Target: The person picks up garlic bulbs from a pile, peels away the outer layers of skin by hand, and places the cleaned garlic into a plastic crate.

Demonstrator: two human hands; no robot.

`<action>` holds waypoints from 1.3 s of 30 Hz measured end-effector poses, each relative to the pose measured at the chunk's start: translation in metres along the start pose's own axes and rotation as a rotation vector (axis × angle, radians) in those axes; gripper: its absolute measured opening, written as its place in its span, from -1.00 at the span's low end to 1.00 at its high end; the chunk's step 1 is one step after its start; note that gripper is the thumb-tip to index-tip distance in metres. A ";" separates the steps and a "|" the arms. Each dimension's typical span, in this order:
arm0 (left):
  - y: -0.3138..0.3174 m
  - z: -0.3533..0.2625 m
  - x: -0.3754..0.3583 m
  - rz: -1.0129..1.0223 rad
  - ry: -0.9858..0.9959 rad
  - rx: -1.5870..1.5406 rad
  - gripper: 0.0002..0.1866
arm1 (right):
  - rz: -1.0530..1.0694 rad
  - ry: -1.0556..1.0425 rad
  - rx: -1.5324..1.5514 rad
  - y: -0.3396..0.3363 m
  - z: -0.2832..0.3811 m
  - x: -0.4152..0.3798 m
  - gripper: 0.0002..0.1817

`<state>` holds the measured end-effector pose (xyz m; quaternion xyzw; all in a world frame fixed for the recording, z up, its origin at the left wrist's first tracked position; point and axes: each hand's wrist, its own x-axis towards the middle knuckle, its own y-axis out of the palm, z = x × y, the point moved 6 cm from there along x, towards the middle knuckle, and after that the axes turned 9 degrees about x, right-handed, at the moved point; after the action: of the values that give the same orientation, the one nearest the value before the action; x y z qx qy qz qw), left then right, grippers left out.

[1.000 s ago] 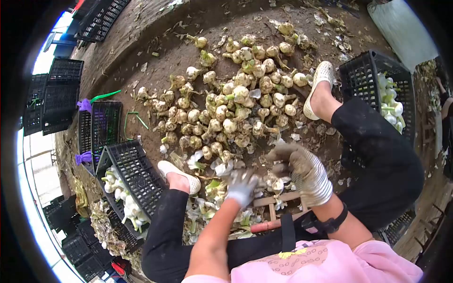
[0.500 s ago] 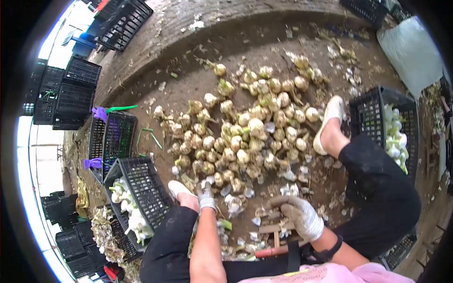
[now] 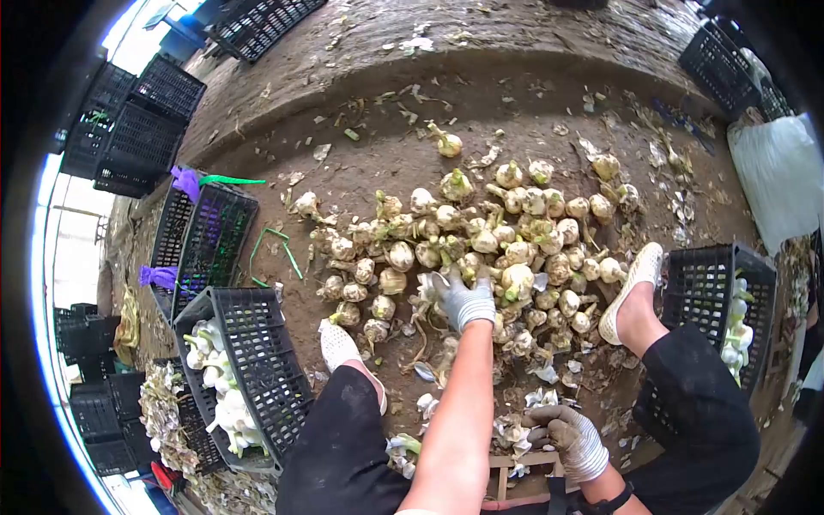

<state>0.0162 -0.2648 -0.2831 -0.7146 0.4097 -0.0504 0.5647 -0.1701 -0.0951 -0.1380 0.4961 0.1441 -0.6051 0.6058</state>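
Left hand (image 3: 468,300) at the garlic pile's (image 3: 515,249) near edge, fingers spread, right fingers curled, contents unclear

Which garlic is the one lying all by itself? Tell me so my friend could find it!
Look at the big garlic pile on the dirt floor. Go to its far side, away from the person's white shoes. The lonely bulb is the farthest one out, touching no other garlic, with its stalk pointing up and left.
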 end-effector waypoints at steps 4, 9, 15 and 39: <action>-0.002 0.020 0.013 0.151 0.309 -0.260 -0.37 | 0.038 0.054 -0.018 0.003 -0.002 -0.005 -0.56; -0.156 0.058 0.079 -0.386 0.313 -0.388 -0.58 | 0.025 0.076 -0.031 -0.007 -0.009 -0.004 -0.58; -0.147 0.156 0.283 -0.358 0.110 -0.258 -0.30 | -0.092 0.053 0.046 -0.030 -0.017 0.023 -0.51; -0.197 0.074 0.146 -0.445 0.380 -0.074 -0.51 | -0.004 0.084 0.014 -0.017 -0.015 0.015 -0.51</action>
<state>0.2568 -0.2969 -0.1994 -0.7847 0.3427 -0.2909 0.4267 -0.1751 -0.0884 -0.1644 0.5251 0.1664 -0.5858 0.5945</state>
